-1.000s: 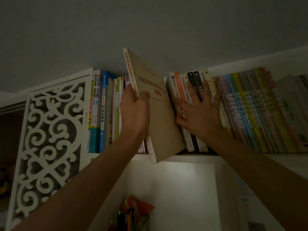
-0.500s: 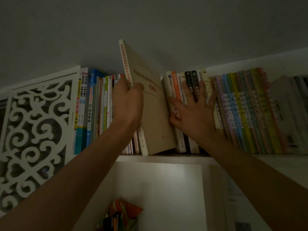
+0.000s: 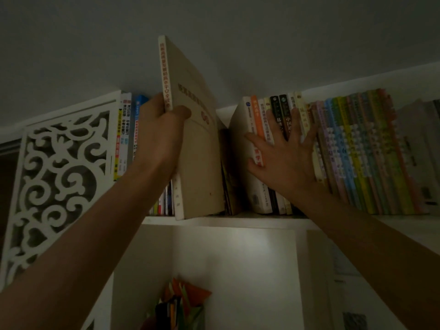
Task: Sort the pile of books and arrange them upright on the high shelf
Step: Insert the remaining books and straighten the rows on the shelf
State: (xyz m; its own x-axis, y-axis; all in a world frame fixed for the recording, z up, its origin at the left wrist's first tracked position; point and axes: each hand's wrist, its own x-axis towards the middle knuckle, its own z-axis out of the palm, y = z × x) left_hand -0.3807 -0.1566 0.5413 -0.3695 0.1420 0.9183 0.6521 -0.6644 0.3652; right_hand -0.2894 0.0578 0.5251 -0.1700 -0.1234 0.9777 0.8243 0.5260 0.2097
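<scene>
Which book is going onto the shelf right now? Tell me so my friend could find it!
Look at the high white shelf under the ceiling, packed with upright books. In the gap between the two rows, the left hand grips a big beige book. It's the tallest one, leaning, with red writing down its white spine.

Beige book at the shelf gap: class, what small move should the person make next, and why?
Probably slide the beige book deeper into the gap and stand it straight. The left hand grips its spine, its bottom edge sits at the shelf front, it leans, and the right hand presses the right-hand books aside, keeping the gap open.
</scene>
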